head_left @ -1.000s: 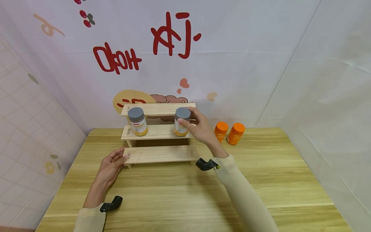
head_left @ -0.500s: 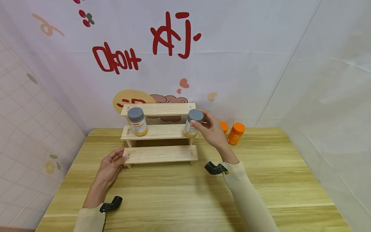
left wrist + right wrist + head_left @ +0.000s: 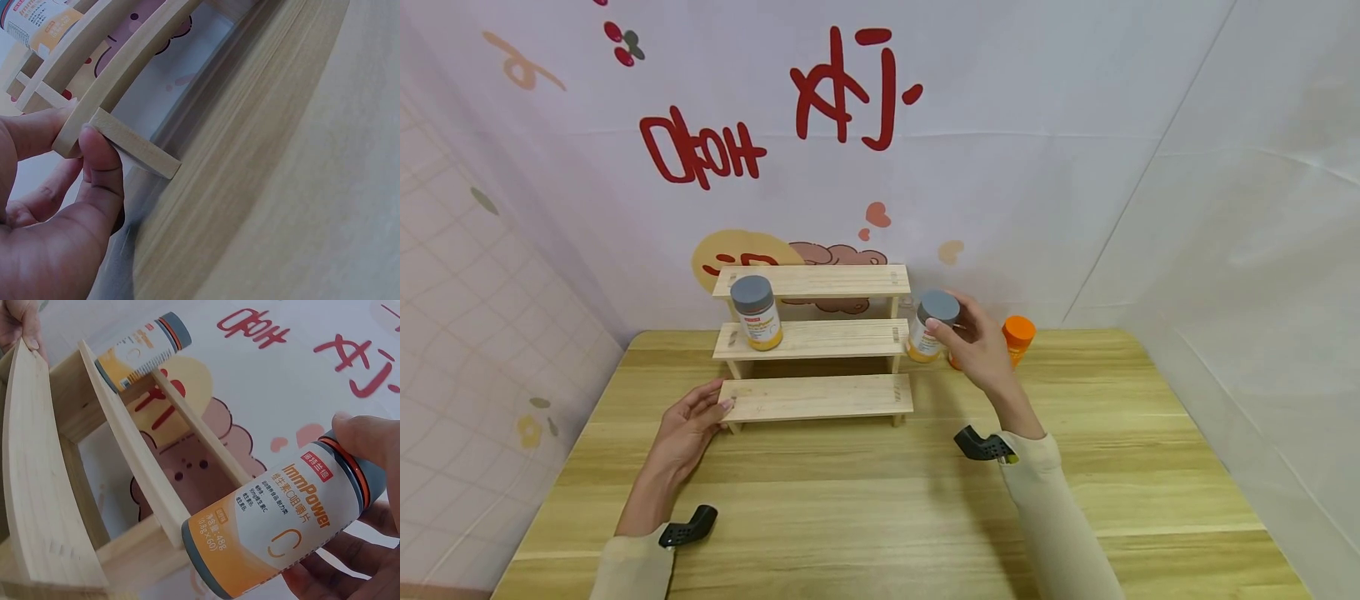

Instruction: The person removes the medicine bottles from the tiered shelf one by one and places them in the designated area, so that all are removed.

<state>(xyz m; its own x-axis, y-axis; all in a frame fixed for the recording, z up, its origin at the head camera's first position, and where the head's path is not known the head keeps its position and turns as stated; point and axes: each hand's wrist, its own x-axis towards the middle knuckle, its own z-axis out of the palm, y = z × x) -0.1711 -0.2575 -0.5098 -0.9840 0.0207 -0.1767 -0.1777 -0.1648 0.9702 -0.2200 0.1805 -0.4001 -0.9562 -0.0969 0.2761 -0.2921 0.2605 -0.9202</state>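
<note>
A three-tier wooden rack (image 3: 820, 398) stands at the back of the table. My left hand (image 3: 688, 429) pinches the left end of its lowest board, thumb and fingers on either side of the wood in the left wrist view. My right hand (image 3: 981, 346) grips a grey-capped vitamin bottle (image 3: 275, 519) near its cap, just off the rack's right end. The bottle's white and yellow label reads ImmPower in the right wrist view. A second, matching bottle (image 3: 758, 315) stands upright at the left of the middle board.
Behind my right hand, an orange bottle (image 3: 1019, 335) stands on the table (image 3: 850, 517); another is mostly hidden by the hand. A printed cloth backdrop (image 3: 1000, 167) hangs close behind the rack.
My right hand has carried the grey-capped bottle rightward, from over the middle board to past the rack's right end. My left hand has stayed at the lowest board.
</note>
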